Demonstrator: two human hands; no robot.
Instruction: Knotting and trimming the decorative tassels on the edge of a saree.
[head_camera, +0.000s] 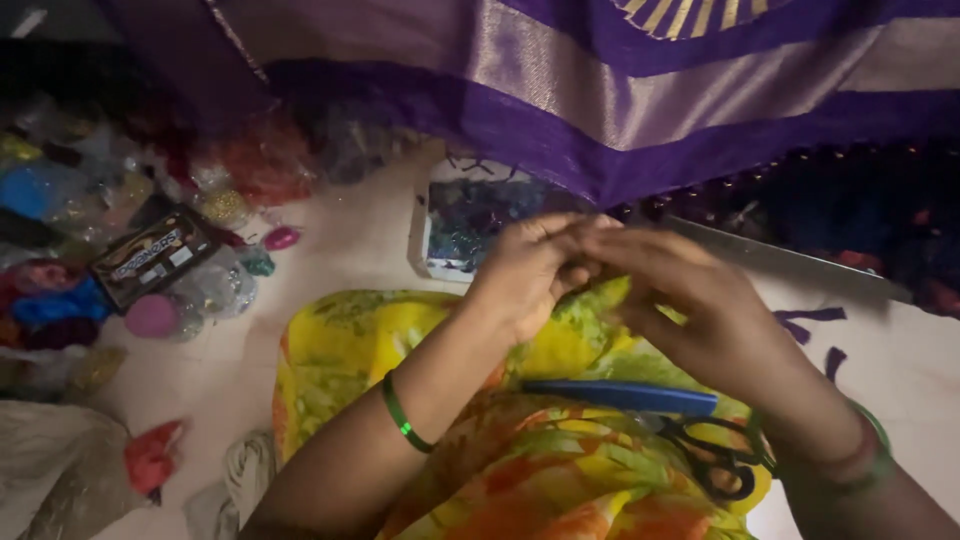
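Head view: both hands, left (530, 275) and right (690, 300), pinch together over glossy purple fabric (600, 130); what they hold stays unclear.

Purple cloth (600, 110) with gold bands, yellow-green-orange floral fabric (520, 470), blue-handled tool (620, 397), black scissors (715, 455), green bangle (403, 415).

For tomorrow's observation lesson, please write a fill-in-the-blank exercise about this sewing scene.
1. The left hand wears a ____ bangle at the wrist.
2. The scissors have ____ handles.
3. The blue tool lies on the person's ____.
4. The draped cloth is mostly ____.

Missing words: green; black; lap; purple
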